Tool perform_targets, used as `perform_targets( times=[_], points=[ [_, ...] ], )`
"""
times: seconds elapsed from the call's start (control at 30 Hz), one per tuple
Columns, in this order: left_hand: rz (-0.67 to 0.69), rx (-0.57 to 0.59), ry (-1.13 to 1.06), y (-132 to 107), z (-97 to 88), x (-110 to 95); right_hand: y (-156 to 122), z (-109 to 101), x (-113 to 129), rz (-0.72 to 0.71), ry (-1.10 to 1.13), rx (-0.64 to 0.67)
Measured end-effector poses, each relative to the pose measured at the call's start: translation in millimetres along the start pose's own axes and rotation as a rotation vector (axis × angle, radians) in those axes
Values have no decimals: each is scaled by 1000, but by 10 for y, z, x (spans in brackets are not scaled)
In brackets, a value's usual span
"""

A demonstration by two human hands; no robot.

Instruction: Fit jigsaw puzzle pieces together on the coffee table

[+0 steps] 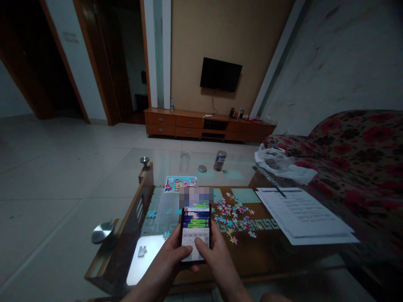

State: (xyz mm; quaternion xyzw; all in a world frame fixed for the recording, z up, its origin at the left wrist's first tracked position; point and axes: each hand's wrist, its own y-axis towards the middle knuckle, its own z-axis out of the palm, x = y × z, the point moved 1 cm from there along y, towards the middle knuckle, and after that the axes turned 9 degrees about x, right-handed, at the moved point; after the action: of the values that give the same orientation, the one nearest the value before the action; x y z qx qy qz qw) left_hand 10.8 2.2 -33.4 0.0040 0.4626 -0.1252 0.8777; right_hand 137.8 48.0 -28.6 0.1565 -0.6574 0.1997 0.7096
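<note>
A smartphone point(195, 235) is held upright between both hands above a glass table, its screen showing a chat with green bubbles and a keyboard. My left hand point(174, 249) wraps the phone's left edge, its thumb over the keyboard. On the right edge, my right hand point(214, 247) grips too, with its thumb on the keys. Behind the phone lie many loose jigsaw pieces point(234, 214) in a heap, and a few stray ones at left. A colourful cartoon picture card point(181, 183) lies beyond it. One grey piece point(142, 251) rests on a white board point(135, 268) beside my left forearm.
On the glass coffee table point(239, 157) stand a printed tin point(220, 160), its round lid point(202, 168) and a clear glass point(185, 161). Papers point(305, 214) with a pen point(278, 188) and a plastic bag point(280, 163) lie right. A floral sofa point(362, 142) borders the right side.
</note>
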Motion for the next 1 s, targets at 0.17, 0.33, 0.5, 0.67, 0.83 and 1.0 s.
perform_targets(
  times=[0.17,0.33,0.5,0.67,0.83,1.0],
  points=[
    [6,-16,3,7,5,-17,10,20,-9,12,49,87],
    [10,4,-16,4,-11,-23,25,-13,29,7,150,168],
    [18,-2,-6,8,-22,-23,30,-40,86,-12,197,227],
    [2,-41,-18,35,-33,3,-12,31,-13,-8,126,112],
    [9,-17,-40,26,-39,5,6,5,-68,-22,143,95],
    [23,23,-61,8,-45,4,24,-51,14,-37,191,157]
  ],
)
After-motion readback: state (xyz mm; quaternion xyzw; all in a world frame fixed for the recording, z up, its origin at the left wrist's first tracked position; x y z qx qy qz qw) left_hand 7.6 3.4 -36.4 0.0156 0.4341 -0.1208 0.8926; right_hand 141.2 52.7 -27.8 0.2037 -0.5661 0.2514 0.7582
